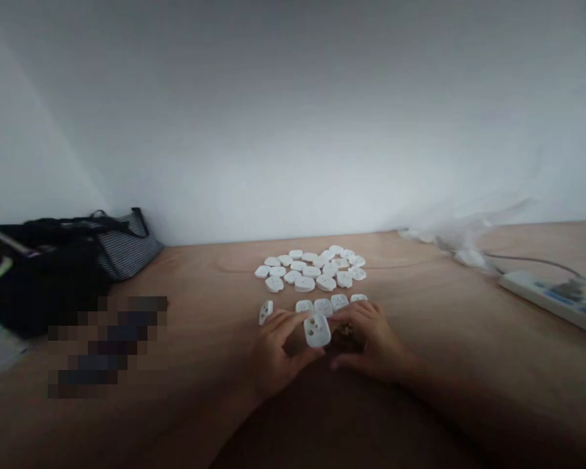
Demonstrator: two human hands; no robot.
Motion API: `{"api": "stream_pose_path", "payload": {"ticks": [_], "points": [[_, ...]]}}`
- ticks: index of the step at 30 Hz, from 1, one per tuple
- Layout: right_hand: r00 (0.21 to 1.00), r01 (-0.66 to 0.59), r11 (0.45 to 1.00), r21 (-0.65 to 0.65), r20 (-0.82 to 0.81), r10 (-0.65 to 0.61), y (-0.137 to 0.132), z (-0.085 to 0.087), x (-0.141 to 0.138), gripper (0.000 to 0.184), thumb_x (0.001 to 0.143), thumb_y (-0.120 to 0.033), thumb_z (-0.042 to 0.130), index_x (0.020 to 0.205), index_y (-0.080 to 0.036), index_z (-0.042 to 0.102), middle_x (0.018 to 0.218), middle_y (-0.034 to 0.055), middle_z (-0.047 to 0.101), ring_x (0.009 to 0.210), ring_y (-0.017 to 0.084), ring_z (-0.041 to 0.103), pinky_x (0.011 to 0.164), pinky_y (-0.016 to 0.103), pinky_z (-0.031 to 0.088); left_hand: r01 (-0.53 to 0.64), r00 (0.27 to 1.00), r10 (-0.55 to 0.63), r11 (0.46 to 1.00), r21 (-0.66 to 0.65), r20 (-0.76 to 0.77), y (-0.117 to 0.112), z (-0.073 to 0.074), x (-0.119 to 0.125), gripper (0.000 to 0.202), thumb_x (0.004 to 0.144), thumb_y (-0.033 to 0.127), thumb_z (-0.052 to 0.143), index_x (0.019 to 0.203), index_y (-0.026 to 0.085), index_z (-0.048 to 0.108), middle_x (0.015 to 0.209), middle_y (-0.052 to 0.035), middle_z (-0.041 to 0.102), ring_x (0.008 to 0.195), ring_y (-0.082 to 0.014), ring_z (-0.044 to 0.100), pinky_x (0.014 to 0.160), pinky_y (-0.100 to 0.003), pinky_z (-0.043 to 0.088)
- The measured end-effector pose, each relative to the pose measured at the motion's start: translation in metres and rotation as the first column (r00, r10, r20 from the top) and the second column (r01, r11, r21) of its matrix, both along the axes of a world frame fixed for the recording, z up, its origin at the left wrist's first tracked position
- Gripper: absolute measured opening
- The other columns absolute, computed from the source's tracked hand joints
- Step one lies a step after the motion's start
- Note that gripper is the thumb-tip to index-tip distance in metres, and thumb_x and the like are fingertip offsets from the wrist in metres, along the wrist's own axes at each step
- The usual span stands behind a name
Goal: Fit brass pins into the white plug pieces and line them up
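Note:
My left hand (pixel 273 352) pinches a white three-pin plug body (pixel 317 329) between thumb and fingers, just above the wooden tabletop. My right hand (pixel 371 342) is curled close beside it, around a small brass part (pixel 344 331) that is partly hidden by the fingers. A short row of similar white plug pieces (pixel 323 307) lies just beyond my fingertips, and one tilted piece (pixel 266 312) stands near my left hand. Farther back, a loose cluster of several white pieces (pixel 310 268) covers part of the table.
The wooden table (pixel 200 286) meets a white wall (pixel 293 117) at the back. A black bag (pixel 43 273) and a striped bag (pixel 127 246) sit at left, with a pixelated patch (pixel 107 345) in front. Clear plastic (pixel 461 244) and a white power strip (pixel 542 299) lie at right.

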State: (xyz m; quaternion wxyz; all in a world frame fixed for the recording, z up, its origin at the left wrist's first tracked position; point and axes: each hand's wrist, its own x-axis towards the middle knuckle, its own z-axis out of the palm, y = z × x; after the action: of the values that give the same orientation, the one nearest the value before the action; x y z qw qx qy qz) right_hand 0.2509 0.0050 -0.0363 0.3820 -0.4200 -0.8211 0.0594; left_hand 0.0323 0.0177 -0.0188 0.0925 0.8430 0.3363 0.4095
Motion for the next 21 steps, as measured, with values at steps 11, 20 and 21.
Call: {"api": "stream_pose_path", "payload": {"ticks": [11,20,21], "points": [[0.981,0.131,0.991,-0.033,0.151,-0.124,0.0004,0.0022,-0.0045,0.003,0.075,-0.028,0.066,0.076,-0.025,0.065,0.099,0.0032,0.061,0.098,0.024,0.050,0.087,0.044,0.030,0.010,0.998,-0.011,1.000,-0.018,-0.058,-0.0008,-0.0026,0.0020,0.050,0.064,0.041,0.076,0.107,0.019,0.062,0.095,-0.0076,0.066,0.090,-0.0245,0.059,0.082,-0.038,0.048],[0.994,0.091,0.994,0.066,-0.059,-0.087,-0.0038,0.0047,0.0001,0.014,0.085,-0.024,0.054,0.097,-0.023,0.062,0.079,0.0023,0.067,0.077,0.019,0.056,0.071,0.034,0.035,0.015,0.997,-0.014,1.000,0.009,-0.077,0.0009,-0.0016,0.0015,0.052,0.064,0.044,0.076,0.109,0.022,0.064,0.096,-0.0074,0.064,0.091,-0.0241,0.057,0.081,-0.038,0.048],[0.996,0.081,0.994,0.080,-0.053,-0.077,-0.0049,0.0059,0.0001,0.018,0.087,-0.022,0.051,0.102,-0.023,0.061,0.080,0.0029,0.067,0.077,0.019,0.056,0.071,0.034,0.035,0.013,0.996,-0.012,1.000,0.013,-0.084,0.0010,-0.0020,0.0015,0.053,0.064,0.045,0.075,0.110,0.023,0.063,0.096,-0.0075,0.064,0.091,-0.0241,0.056,0.081,-0.038,0.047]]}}
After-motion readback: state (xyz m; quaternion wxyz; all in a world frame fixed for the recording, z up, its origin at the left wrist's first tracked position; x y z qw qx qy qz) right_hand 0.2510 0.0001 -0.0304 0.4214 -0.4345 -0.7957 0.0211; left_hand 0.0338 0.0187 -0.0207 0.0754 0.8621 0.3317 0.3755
